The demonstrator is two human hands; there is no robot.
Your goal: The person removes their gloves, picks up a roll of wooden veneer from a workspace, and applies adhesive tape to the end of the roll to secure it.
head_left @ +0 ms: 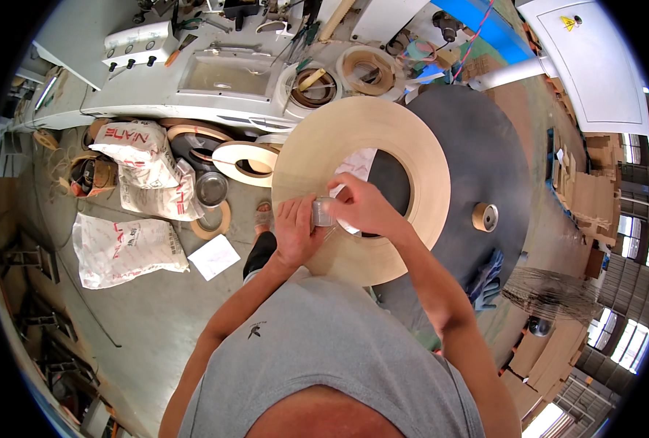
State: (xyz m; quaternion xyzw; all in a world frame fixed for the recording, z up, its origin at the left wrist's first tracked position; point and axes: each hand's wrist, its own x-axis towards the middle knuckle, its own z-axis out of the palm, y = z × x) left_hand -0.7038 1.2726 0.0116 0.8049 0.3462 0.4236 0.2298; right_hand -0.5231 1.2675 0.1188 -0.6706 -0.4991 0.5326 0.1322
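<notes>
Grey sleeveless shirt, small dark emblem

White sacks (145,162) on the floor — smaller tape coils (245,162) beside them.

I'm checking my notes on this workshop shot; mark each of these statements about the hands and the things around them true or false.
1. Both hands, left hand and right hand, meet at a small clear tape roll. True.
2. The large beige coil of flat banding lies on a red disc. False: it lies on a dark round turntable.
3. White printed sacks lie on the floor to the person's left. True.
4. The coil's centre is filled solid. False: it is an open hole.
</notes>
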